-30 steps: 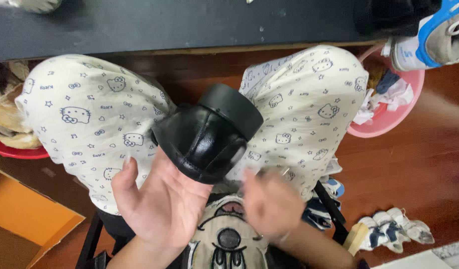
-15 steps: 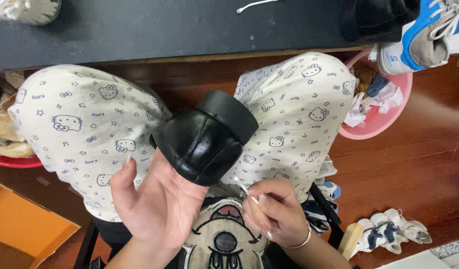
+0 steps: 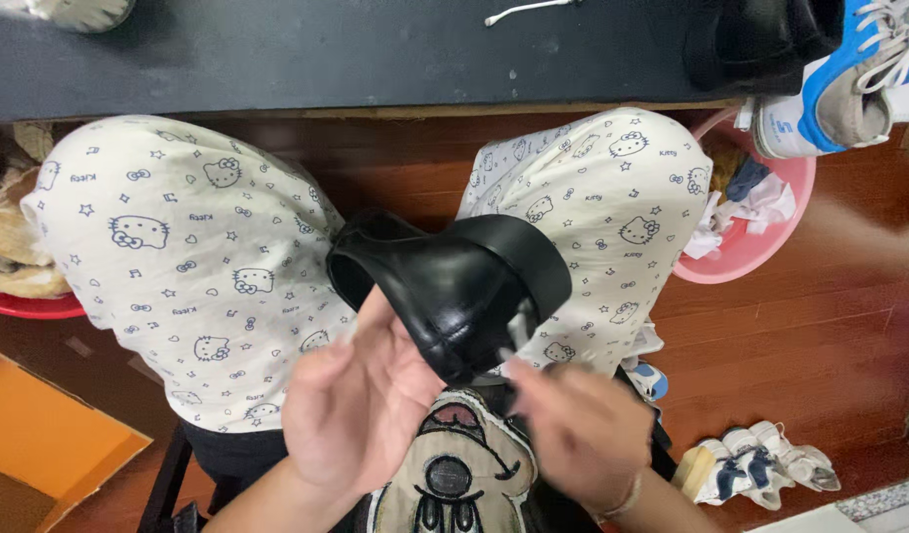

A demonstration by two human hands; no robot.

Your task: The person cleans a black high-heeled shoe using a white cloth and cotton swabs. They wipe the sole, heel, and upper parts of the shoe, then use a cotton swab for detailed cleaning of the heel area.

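A black leather shoe is held above my lap, between my knees in white cartoon-print trousers. My left hand cups it from below, palm up, fingers against its underside. My right hand is blurred by motion. It sits at the shoe's lower right edge, with a thin pale object that I cannot identify at its fingertips, touching the leather.
A black tabletop edge runs across the top. A pink basin with rags stands on the wooden floor at right, with a blue and white sneaker above it. Small shoes lie at lower right, and an orange box at lower left.
The shoe has turned so that its opening faces left. My right hand has come up from my lap to the shoe's lower right edge.
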